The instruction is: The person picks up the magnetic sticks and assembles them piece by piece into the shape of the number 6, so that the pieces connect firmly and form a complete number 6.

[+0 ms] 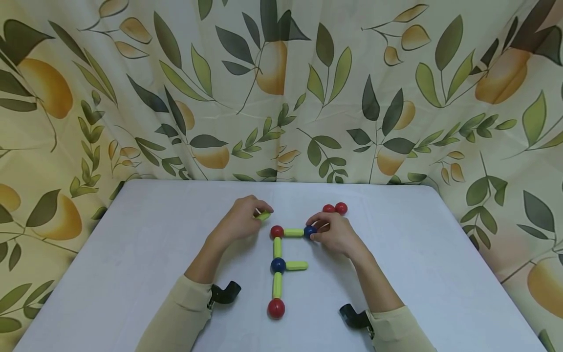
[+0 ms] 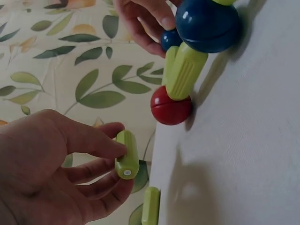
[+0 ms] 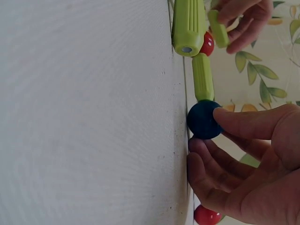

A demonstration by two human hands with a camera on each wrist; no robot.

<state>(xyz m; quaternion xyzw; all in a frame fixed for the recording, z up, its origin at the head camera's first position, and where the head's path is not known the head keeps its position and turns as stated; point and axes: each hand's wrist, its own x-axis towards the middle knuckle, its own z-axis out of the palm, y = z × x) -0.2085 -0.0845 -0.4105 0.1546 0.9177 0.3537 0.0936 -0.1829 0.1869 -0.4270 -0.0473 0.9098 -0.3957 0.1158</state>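
Note:
My left hand (image 1: 242, 217) pinches a green magnetic rod (image 2: 127, 157) between thumb and fingers, raised above the table in the left wrist view. With thumb and fingertips, my right hand (image 1: 337, 233) holds a blue ball (image 3: 204, 119) at the free end of the top green rod (image 1: 293, 232). That rod joins a red ball (image 1: 276, 231) at the corner of a flat figure. Below the corner, an upper rod (image 1: 277, 248), a middle blue ball (image 1: 278, 265), a lower rod (image 1: 276, 286) and a bottom red ball (image 1: 276, 308) form a line. A side rod (image 1: 297, 265) points right from the middle ball.
Two loose red balls (image 1: 341, 208) sit beyond my right hand, the nearer one partly covered. Another green rod (image 2: 151, 206) lies on the white table (image 1: 110, 274) near my left hand. A patterned curtain (image 1: 264, 122) hangs behind the far edge.

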